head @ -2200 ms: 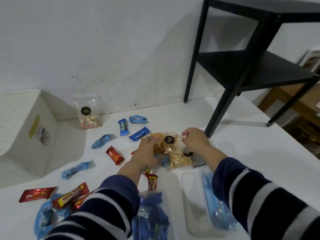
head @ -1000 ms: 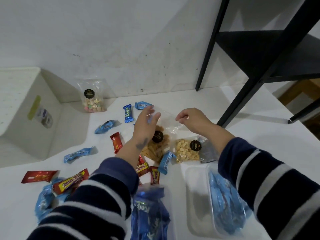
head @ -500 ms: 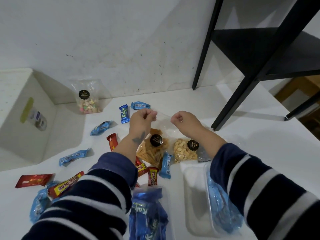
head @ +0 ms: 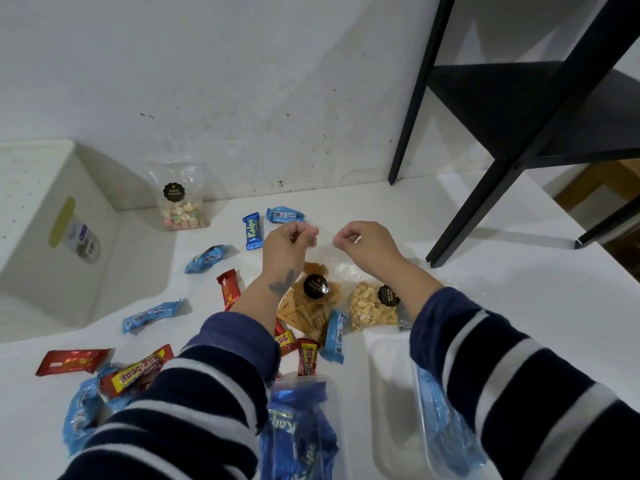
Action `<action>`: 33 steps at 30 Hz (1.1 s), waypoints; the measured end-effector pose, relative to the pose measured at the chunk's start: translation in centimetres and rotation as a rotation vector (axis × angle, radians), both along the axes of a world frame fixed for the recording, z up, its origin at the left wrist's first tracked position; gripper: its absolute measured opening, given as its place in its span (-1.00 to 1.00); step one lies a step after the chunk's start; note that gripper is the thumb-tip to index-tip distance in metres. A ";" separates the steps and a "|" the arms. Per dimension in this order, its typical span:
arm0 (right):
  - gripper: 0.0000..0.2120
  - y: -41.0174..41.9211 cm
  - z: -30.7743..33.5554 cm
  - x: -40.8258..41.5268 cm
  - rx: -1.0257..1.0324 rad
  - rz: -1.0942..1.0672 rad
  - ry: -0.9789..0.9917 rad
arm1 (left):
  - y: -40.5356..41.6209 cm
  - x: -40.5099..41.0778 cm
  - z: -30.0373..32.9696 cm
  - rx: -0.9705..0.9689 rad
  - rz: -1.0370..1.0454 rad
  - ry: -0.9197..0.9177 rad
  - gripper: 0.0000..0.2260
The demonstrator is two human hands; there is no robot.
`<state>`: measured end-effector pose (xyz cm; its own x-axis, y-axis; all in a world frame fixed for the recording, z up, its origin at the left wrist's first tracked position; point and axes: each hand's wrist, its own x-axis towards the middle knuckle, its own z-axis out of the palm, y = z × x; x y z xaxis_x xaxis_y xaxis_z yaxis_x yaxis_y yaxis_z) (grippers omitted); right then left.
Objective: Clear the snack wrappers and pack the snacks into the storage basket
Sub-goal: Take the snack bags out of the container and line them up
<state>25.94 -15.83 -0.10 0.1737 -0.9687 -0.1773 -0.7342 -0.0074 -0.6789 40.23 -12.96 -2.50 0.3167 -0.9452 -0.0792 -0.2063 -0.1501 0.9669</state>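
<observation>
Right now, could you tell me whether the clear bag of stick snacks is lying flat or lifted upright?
Lifted upright: left hand and right hand pinch the stick-snack bag by its top edge, sticks settled at its bottom.

I saw the clear bag of orange stick snacks (head: 308, 308) held up by its top edge near the table's middle; a peanut bag (head: 372, 306) lay just beside it, Kalpa bars (head: 252, 231) scattered behind.

the blue wrapper pile (head: 298, 441) is cut off below; small print on the black sticker (head: 315, 286) is unreadable.
</observation>
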 end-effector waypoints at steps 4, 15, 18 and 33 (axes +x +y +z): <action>-0.86 0.2 0.0 0.5 -0.006 -0.008 0.010 | 0.1 0.0 -0.2 -0.004 0.018 0.006 -0.89; -0.92 -0.1 0.2 1.5 -0.009 0.016 0.046 | 0.0 0.0 -0.2 -0.021 0.016 0.022 -0.91; -0.90 -0.1 0.2 1.6 -0.022 0.011 0.047 | 0.1 0.1 -0.2 -0.025 0.009 0.039 -0.92; -0.84 0.0 1.3 1.2 0.004 0.073 0.097 | 1.2 1.3 -0.2 -0.040 0.123 -0.014 -0.86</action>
